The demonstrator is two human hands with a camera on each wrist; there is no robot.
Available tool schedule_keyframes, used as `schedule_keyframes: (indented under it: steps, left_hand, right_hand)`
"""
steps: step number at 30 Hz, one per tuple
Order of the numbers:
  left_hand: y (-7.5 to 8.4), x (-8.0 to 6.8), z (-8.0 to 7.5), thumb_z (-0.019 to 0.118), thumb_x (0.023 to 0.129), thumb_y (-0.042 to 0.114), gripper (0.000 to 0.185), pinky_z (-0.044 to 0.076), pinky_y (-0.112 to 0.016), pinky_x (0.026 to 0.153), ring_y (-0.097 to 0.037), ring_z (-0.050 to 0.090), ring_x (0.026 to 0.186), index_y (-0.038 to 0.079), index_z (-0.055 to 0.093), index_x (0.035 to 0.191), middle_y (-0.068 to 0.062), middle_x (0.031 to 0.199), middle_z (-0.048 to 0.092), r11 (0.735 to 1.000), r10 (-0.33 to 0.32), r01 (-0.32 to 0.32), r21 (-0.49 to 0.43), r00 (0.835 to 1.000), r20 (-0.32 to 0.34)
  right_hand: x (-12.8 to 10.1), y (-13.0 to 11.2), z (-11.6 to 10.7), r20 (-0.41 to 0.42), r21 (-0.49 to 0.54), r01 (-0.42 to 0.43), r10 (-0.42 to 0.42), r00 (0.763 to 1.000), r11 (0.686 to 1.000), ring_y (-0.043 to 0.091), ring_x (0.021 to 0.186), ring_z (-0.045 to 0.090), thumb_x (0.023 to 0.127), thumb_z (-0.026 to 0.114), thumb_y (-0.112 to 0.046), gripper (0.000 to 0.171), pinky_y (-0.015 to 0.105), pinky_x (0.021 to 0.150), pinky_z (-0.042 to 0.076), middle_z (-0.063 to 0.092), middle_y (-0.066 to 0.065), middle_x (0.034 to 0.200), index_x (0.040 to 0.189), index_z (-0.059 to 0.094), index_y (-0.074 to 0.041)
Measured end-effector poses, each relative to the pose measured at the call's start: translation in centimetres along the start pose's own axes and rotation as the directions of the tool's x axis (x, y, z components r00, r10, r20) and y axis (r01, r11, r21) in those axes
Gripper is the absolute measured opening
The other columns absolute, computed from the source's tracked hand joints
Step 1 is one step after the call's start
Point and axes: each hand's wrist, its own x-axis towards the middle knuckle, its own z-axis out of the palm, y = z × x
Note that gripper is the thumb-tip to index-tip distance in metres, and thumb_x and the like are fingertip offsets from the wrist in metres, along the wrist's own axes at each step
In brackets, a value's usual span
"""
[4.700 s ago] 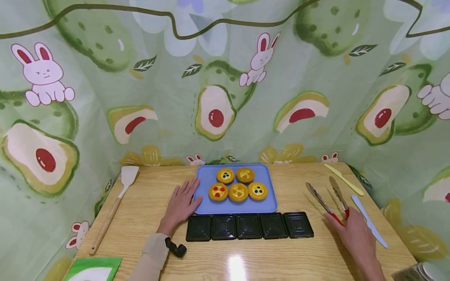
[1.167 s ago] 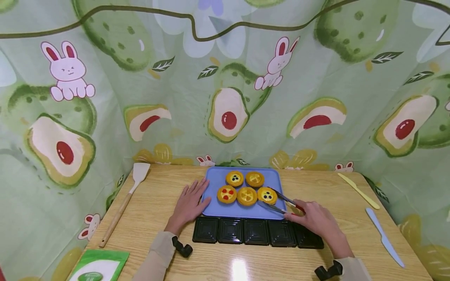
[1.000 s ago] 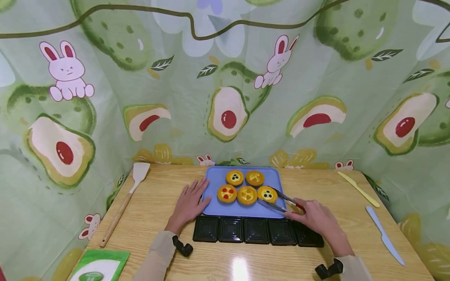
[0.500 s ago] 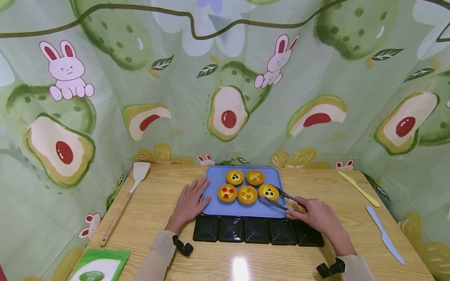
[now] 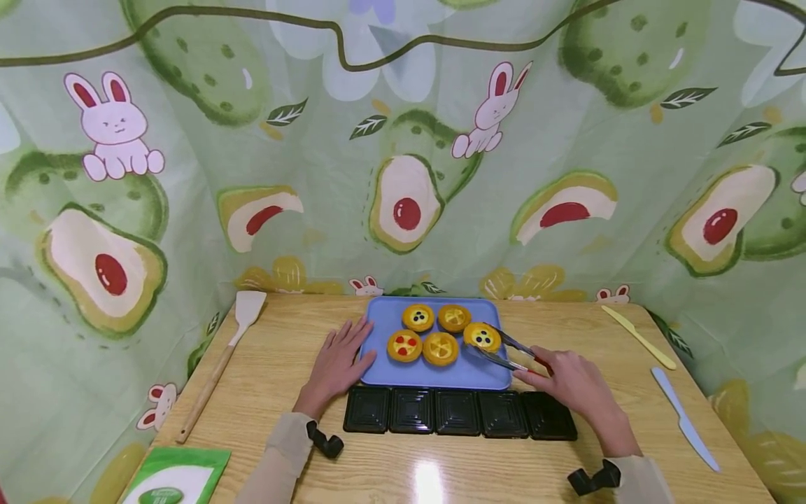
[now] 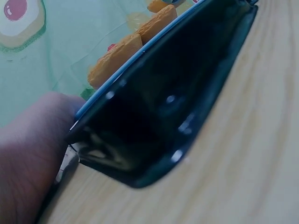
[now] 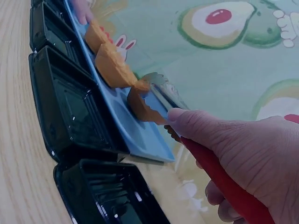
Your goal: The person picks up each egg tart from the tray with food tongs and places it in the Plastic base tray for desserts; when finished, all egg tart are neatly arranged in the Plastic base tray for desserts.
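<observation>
At three o'clock on the blue tray (image 5: 434, 374), my right hand (image 5: 569, 385) squeezes tongs (image 5: 504, 350) around a blueberry tart (image 5: 482, 337). My left hand (image 5: 334, 364) lies flat at nine o'clock.

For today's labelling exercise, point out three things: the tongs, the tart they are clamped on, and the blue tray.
tongs (image 5: 511, 344), head view, on the upper metal arm.
tart with dark dots (image 5: 482, 337), head view, on its yellow top.
blue tray (image 5: 441, 376), head view, on the bare near strip.

Head camera looks forward and down over the whole table (image 5: 283, 392). Left wrist camera sits at table level, very close, facing 1 o'clock. Right wrist camera faces 11 o'clock, close. All share the blue tray (image 5: 441, 374) (image 6: 154, 44) (image 7: 140, 135).
</observation>
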Motion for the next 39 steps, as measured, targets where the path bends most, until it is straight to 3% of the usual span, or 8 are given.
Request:
schedule_keyframes:
  steps: [6,18,24,31,39]
  left_hand:
    - [0.1,0.0,-0.3,0.042,0.107,0.060,0.068,0.016,-0.061,0.126,-0.031,0.022,0.160,0.027,0.034,0.165,0.005,0.172,0.025,1.000,0.003,-0.003,-0.014,1.000,0.002]
    - [0.0,0.0,-0.2,0.036,0.107,0.063,0.069,0.010,-0.059,0.128,-0.028,0.014,0.161,0.031,0.025,0.168,0.010,0.174,0.015,1.000,-0.016,0.016,0.008,0.999,0.039]
    - [0.0,0.0,-0.2,0.037,0.107,0.062,0.069,0.009,-0.058,0.128,-0.028,0.014,0.161,0.030,0.025,0.168,0.010,0.174,0.015,1.000,-0.010,0.011,-0.005,0.999,0.038]
    - [0.0,0.0,-0.2,0.037,0.107,0.062,0.069,0.009,-0.058,0.128,-0.027,0.014,0.162,0.030,0.024,0.168,0.010,0.174,0.017,1.000,-0.011,0.011,-0.008,0.999,0.041]
    - [-0.1,0.0,-0.2,0.036,0.107,0.063,0.070,0.010,-0.058,0.128,-0.028,0.014,0.161,0.030,0.024,0.168,0.009,0.174,0.017,1.000,-0.003,0.003,-0.006,0.999,0.033]
  right_hand:
    - [-0.1,-0.9,-0.8,-0.002,0.005,0.005,-0.005,1.000,1.000,0.009,0.048,0.033,0.089,0.078,-0.055,0.043,0.027,0.046,0.023,0.031,-0.008,0.059,0.079,0.052,-0.023]
    - [-0.3,-3.4,-1.8,-0.041,-0.010,0.083,-0.083,0.996,0.997,0.006,0.047,0.029,0.089,0.078,-0.055,0.041,0.025,0.046,0.021,0.029,-0.011,0.059,0.081,0.053,-0.023]
    - [-0.1,-4.6,-1.3,-0.048,-0.028,0.131,-0.133,0.990,0.991,0.004,0.048,0.031,0.088,0.079,-0.056,0.037,0.023,0.045,0.023,0.037,-0.014,0.060,0.092,0.067,-0.021]
    - [0.2,-5.6,-0.7,-0.063,-0.011,0.189,-0.189,0.980,0.982,0.001,0.048,0.033,0.087,0.076,-0.061,0.041,0.022,0.044,0.026,0.040,-0.017,0.060,0.087,0.062,-0.023]
    - [0.9,-7.4,-0.3,-0.057,-0.018,0.246,-0.247,0.967,0.969,0.001,0.051,0.037,0.088,0.074,-0.063,0.041,0.021,0.046,0.032,0.043,-0.016,0.061,0.096,0.065,-0.024]
